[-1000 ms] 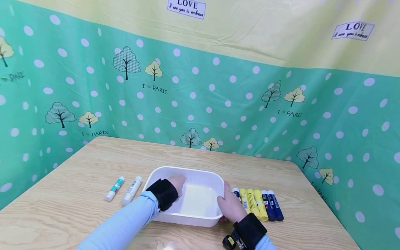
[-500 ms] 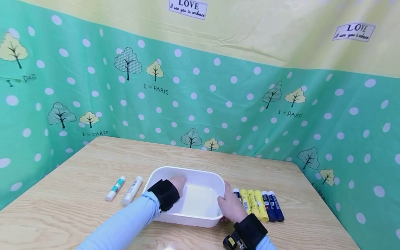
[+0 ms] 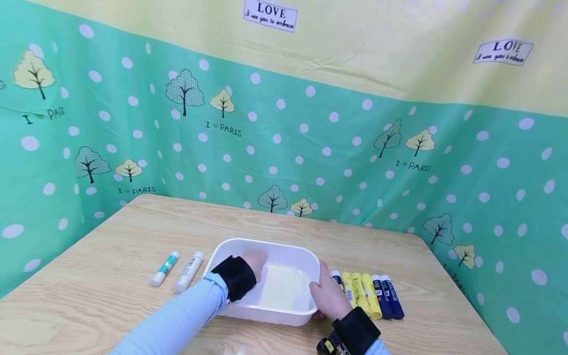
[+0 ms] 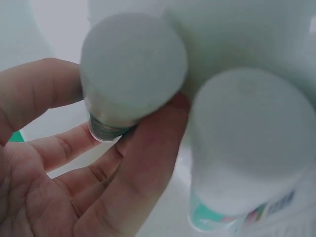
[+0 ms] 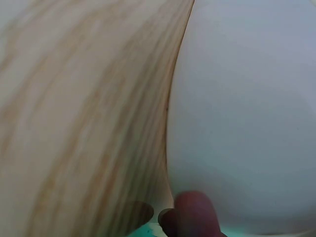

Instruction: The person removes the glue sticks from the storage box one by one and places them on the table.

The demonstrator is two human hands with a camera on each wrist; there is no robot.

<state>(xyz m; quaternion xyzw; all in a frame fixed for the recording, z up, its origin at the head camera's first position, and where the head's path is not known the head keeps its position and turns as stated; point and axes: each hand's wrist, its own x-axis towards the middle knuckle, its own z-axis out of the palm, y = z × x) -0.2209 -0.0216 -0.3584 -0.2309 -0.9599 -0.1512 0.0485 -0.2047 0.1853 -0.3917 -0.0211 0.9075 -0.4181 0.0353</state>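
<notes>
A white plastic basin (image 3: 284,315) stands in the middle of the table. My left hand (image 3: 254,262) reaches inside it, at its left part. In the left wrist view, thumb and fingers pinch a glue stick (image 4: 133,64) by its white-capped end. Close beside it is a second white-capped glue stick (image 4: 252,143) with a teal label, untouched by the visible fingers. My right hand (image 3: 330,296) grips the basin's right end, thumb at the rim and fingers on the outside. Only a fingertip (image 5: 195,212) of it shows against the basin wall in the right wrist view.
On the wooden table (image 3: 177,217), a teal-and-white glue stick (image 3: 164,268) and a white one (image 3: 188,272) lie left of the basin. To the right lies a row of several glue sticks, yellow (image 3: 371,296) and dark blue (image 3: 392,297). A patterned curtain (image 3: 293,123) hangs behind.
The head view has tilted slightly, so everything sits a little lower in it. Both hands and the basin show no clear movement.
</notes>
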